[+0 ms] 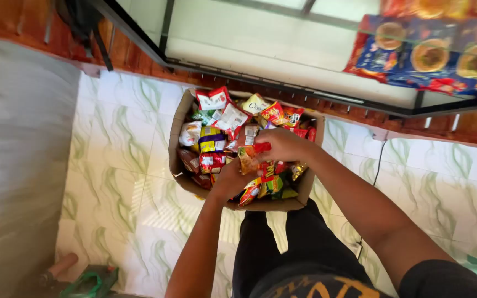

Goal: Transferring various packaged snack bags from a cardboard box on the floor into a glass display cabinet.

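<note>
Head view: both hands work over a cardboard box [179, 124] of snack packets on the tiled floor [122, 165].

The right hand [282, 144] closes on a red and orange packet [252, 153] above the box's middle; the left hand [228, 179], at 7 o'clock from it, curls closed among packets, its catch hidden. Judged from this, lifting straight up with a firm pinch would keep neighbouring packets from spilling. Noodle packs [426, 52] lie on a glass shelf at 2 o'clock.
</note>
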